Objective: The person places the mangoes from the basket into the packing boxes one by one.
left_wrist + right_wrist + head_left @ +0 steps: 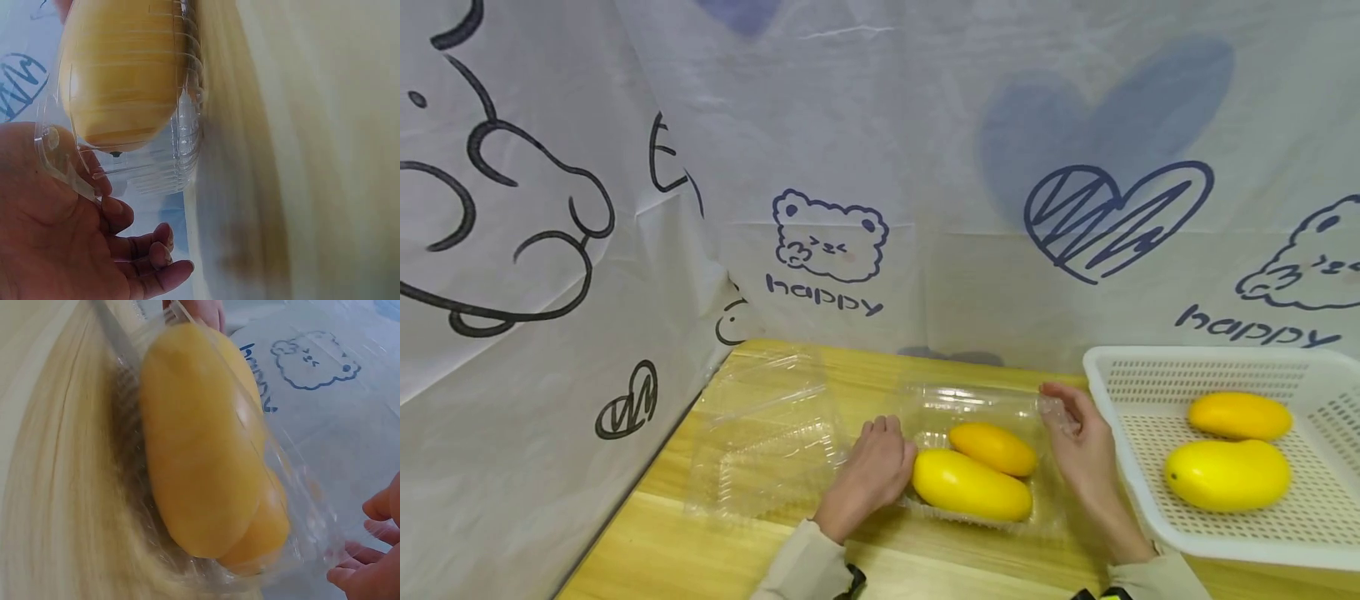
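Note:
A clear plastic box [973, 400] stands on the table with two yellow mangoes inside, a larger one [970, 486] in front and a smaller one [994, 450] behind it. My left hand [874, 462] pinches the box's rim at the left end; in the left wrist view thumb and fingers meet on the clear edge while the other fingers hang curled below. At the far right corner, my right hand [1081, 442] pinches the clear plastic between thumb and fingers. The right wrist view shows that hand [375, 556] at the box's edge, with the mangoes lying close together.
Left of the box lies another piece of clear moulded plastic [775, 454]. A white perforated basket [1131, 500] on the right holds two more yellow mangoes [1228, 475]. Printed white cloth [955, 275] hangs behind and left of the wooden table [647, 533].

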`<state>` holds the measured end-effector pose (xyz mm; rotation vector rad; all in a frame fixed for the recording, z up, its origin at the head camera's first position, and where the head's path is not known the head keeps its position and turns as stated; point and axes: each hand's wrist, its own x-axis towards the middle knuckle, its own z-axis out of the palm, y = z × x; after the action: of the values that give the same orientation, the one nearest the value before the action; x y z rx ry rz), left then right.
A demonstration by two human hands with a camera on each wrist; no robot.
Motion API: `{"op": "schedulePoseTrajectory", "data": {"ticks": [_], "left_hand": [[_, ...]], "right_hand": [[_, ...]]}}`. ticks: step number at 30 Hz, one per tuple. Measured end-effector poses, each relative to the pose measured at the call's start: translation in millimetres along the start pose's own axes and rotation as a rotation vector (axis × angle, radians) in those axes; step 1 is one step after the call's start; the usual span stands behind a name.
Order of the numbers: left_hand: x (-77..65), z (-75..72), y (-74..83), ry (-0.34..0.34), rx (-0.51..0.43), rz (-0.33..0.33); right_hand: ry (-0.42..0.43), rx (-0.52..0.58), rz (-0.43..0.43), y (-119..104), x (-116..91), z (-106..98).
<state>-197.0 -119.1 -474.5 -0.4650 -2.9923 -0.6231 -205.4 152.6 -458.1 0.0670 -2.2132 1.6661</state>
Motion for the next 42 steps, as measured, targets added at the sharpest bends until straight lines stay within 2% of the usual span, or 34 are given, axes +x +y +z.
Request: {"op": "schedulePoseTrajectory", "data": {"ticks": [5,9,15,21,24,29,32,38,42], "left_hand": [[12.4,3.8,1.1,0.034,0.044,0.028],[23.3,5.7,2.9,0.034,0.059,0.033],[40.1,5.8,2.2,0.009,0.063,-0.070],[54.6,4.6,-1.7,-0.028,0.080,-0.138],[58.5,5.3,-3.9,-0.028,0.116,-0.154],[60.3,5.1,-5.5,-0.031,0.147,-0.161],[58.7,3.7,-6.4,-0.045,0.058,-0.147],[50.9,-2.9,-8.6,-0.082,-0.349,-0.081],[44.7,-12.0,-9.3,-0.113,-0.513,-0.096]], "right_hand": [[-0.091,0.017,-0.083,2.7,-2.5,-6.5],[-0.114,-0.026,-0.155,3.1,-4.9,-9.5],[-0.095,-0.175,-0.252,-1.0,-10.1,-11.6],[-0.132,-0.305,-0.358,-4.8,-13.3,-10.0],[-0.173,-0.357,-0.359,-7.2,-15.4,-9.4],[-0.254,-0.414,-0.275,-11.3,-16.9,-13.1],[-0.280,-0.429,-0.247,-13.5,-16.4,-16.2],[-0.281,-0.433,-0.266,-14.1,-14.1,-20.8],[-0.278,-0.431,-0.270,-14.6,-12.6,-23.5]]}}
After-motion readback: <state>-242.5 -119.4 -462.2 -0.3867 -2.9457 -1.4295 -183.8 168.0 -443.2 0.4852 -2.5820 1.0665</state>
